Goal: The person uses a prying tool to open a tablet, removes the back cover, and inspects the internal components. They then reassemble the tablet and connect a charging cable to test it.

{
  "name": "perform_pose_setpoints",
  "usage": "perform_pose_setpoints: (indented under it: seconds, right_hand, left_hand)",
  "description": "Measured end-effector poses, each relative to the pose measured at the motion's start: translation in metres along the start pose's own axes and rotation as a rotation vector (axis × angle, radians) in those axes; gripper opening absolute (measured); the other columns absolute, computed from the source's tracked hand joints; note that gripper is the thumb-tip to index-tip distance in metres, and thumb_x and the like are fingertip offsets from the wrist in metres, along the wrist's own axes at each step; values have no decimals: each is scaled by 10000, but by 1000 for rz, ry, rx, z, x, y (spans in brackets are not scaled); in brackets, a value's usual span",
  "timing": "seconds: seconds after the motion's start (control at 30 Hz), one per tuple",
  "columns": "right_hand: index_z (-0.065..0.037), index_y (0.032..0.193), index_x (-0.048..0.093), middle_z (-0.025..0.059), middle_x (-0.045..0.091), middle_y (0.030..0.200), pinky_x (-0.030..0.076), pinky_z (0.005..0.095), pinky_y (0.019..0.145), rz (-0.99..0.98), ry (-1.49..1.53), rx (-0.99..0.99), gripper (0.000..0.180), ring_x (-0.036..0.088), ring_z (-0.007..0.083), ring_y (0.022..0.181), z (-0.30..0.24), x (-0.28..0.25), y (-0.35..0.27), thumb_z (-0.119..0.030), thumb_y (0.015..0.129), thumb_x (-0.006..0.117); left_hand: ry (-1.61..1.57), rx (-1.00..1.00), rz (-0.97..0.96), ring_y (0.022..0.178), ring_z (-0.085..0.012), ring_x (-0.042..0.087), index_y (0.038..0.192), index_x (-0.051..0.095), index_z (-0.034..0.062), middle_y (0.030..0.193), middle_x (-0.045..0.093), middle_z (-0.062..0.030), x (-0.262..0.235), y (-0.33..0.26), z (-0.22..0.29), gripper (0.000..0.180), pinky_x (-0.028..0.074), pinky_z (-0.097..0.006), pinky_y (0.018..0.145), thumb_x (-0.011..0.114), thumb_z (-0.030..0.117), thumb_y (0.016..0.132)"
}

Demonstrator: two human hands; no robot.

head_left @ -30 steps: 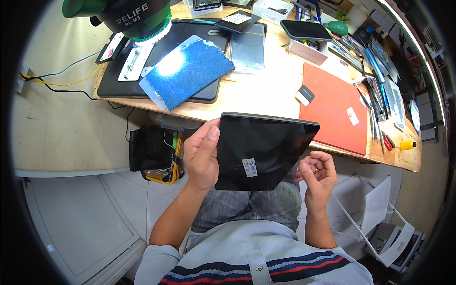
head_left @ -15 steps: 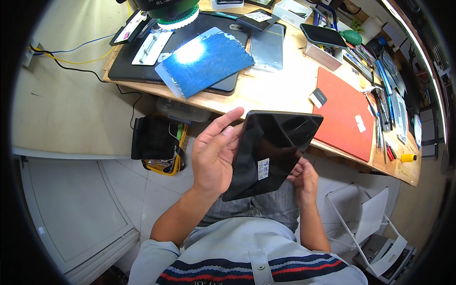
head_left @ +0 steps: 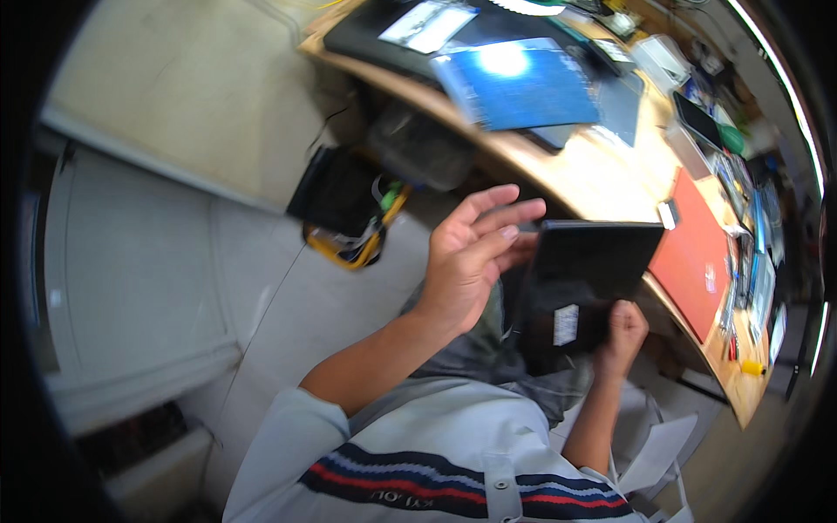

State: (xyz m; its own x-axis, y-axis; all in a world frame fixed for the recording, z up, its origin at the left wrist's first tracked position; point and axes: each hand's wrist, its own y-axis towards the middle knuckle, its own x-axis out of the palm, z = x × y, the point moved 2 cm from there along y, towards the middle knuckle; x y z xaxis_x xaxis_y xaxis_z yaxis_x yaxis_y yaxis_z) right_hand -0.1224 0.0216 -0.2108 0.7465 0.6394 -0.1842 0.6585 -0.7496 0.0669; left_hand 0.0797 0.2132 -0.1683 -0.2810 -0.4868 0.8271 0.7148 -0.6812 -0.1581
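Observation:
A black tablet (head_left: 586,270) with a glossy dark face and a small white handwritten label (head_left: 566,324) hangs tilted over my lap. My right hand (head_left: 622,338) grips its lower right edge, thumb on the front and the other fingers mostly hidden behind. Beside the tablet's left edge is my left hand (head_left: 471,266), its fingers stretched and spread. Those fingertips come close to the edge; blur hides whether any of them touches it.
Beyond the tablet runs a wooden workbench (head_left: 602,199) with a blue cloth (head_left: 532,87), a red-orange mat (head_left: 693,253), a phone (head_left: 697,120) and several hand tools. A yellow-rimmed bin (head_left: 349,253) stands on the floor, left. A white folding chair (head_left: 656,453) is at lower right.
My view has swung left, so the bench appears farther right and tilted. My left hand has loosened from the tablet's left edge and spread its fingers; my right hand still grips the tablet.

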Motion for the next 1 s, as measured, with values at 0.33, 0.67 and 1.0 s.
perform_pose_setpoints:
  seconds: [0.33,0.67,1.0]
  right_hand:
    - [-38,686,556,-71,478,665,316,273,549,-341,-423,336,456,399,47,634,16,-65,-3,-370,883,798]
    - [7,727,609,-44,543,682,367,264,588,-261,-606,332,397,451,65,653,39,-69,-6,-311,911,759]
    - [61,1139,540,92,666,965,491,268,831,71,-596,518,546,603,130,849,57,-99,-12,-255,841,871]
  left_hand:
    - [940,68,199,1319,-306,538,1467,472,2,1464,527,-189,-207,-35,-29,618,385,-376,1128,677,286,957]
    - [1151,301,926,795,-184,704,933,763,42,853,755,-86,-407,25,27,105,540,-335,765,725,119,872]
    - [1675,65,1234,897,-424,706,886,741,-1,883,729,-230,-464,115,152,355,540,-484,793,803,344,836]
